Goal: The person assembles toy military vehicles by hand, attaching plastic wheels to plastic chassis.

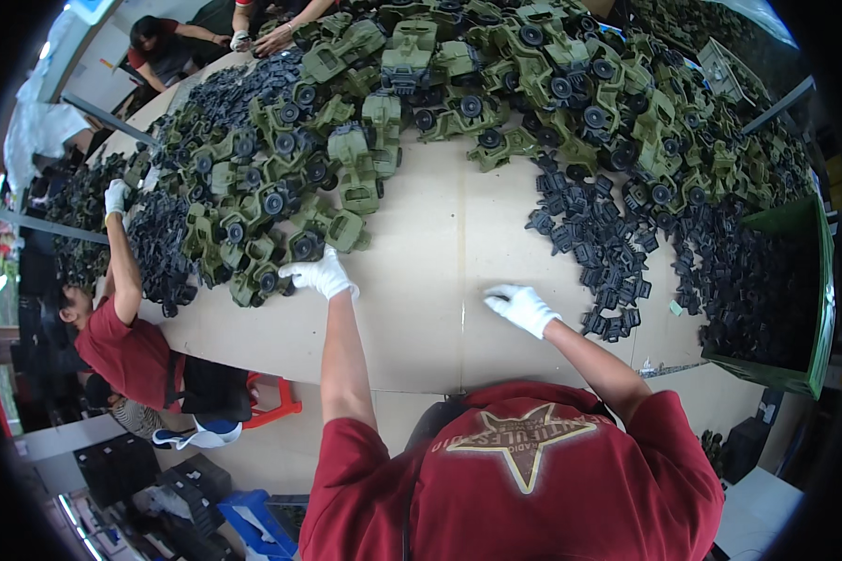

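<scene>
My left hand [320, 274], in a white glove, is at the near edge of a pile of olive-green toy jeeps. Its thumb and fingers are spread beside the black wheel of one toy jeep [343, 230]; whether they touch it is hard to make out. Another toy jeep [253, 284] lies just left of the fingertips. My right hand [522, 309], also white-gloved, is low over the bare tabletop [421, 280], its fingers stretched to the left and holding nothing visible. Small black plastic parts [594, 243] are heaped nearest to it, on its right.
More toy jeeps [571, 75] are piled across the far side. A green crate [819, 309] with black parts stands at the right edge. On the left, a co-worker in a red shirt [126, 346] reaches over the table near a red stool [273, 402]. Other people work at the far left.
</scene>
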Available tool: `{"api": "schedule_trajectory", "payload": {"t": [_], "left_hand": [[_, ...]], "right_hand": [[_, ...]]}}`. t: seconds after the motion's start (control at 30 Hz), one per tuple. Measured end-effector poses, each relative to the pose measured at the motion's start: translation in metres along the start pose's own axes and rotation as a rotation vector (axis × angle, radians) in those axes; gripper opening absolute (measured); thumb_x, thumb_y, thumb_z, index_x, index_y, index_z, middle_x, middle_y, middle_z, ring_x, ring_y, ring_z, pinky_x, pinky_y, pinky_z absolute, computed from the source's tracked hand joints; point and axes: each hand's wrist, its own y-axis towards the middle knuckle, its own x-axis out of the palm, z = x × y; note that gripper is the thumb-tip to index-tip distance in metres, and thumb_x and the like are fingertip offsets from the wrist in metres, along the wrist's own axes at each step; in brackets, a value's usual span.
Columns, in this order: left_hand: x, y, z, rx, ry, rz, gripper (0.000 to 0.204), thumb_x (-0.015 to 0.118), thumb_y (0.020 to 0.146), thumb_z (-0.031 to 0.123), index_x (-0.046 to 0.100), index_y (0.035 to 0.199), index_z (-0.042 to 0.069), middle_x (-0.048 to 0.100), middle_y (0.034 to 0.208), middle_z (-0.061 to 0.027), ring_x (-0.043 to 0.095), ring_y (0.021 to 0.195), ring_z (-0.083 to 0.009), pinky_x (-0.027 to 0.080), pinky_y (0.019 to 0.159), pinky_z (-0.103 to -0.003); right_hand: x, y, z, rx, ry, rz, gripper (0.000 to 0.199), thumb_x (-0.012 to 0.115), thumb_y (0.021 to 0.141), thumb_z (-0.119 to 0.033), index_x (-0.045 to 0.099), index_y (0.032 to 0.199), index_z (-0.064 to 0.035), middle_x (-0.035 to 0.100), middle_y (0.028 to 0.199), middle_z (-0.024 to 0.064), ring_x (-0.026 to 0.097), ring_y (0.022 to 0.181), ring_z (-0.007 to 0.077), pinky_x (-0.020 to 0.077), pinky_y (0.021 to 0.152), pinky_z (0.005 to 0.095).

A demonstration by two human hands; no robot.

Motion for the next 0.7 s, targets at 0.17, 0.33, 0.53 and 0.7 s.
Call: {"api": "schedule_trajectory", "payload": {"t": [0.17,0.33,0.53,0.7], "left_hand": [[-0.028,0.041,0.016,-0.066,0.019,-0.196,0.136,0.088,0.065,0.031,-0.014,0.15,0.004,0.026,0.139,-0.0376,0.047,0.121,-0.0464,0.043,0.103,-0.046],[-0.019,-0.027,0.021,0.313,0.134,-0.013,0.092,0.062,0.087,0.044,0.011,0.151,0.002,0.028,0.148,-0.028,0.036,0.133,-0.045,0.031,0.108,-0.056],[0.002,-0.074,0.028,1.193,0.722,-0.369,0.077,0.053,0.089,0.057,0.03,0.151,0.018,0.018,0.159,-0.0135,0.016,0.144,-0.0399,0.014,0.107,-0.069],[0.015,-0.021,0.04,1.252,0.846,-0.39,0.071,0.043,0.09,0.065,0.032,0.15,0.029,0.01,0.162,-0.0046,0.002,0.149,-0.0323,0.016,0.105,-0.069]], "right_hand": [[-0.008,-0.029,0.044,0.089,0.015,0.076,0.031,0.062,0.09,-0.031,0.07,0.107,-0.0073,0.069,0.106,0.0182,0.065,0.1,0.0337,0.0502,0.09,0.0389],[-0.021,-0.059,0.067,0.118,-0.078,0.16,0.031,0.063,0.089,-0.031,0.069,0.107,-0.0058,0.069,0.103,0.0197,0.065,0.098,0.0352,0.0507,0.089,0.0395],[-0.043,-0.109,0.064,0.192,-0.187,0.183,0.03,0.062,0.089,-0.031,0.07,0.107,-0.0072,0.068,0.101,0.0213,0.064,0.096,0.0378,0.051,0.086,0.0424],[-0.033,-0.179,0.085,0.528,-0.167,0.288,0.03,0.063,0.087,-0.028,0.07,0.107,-0.0077,0.069,0.101,0.0196,0.065,0.096,0.0373,0.0514,0.087,0.041]]}}
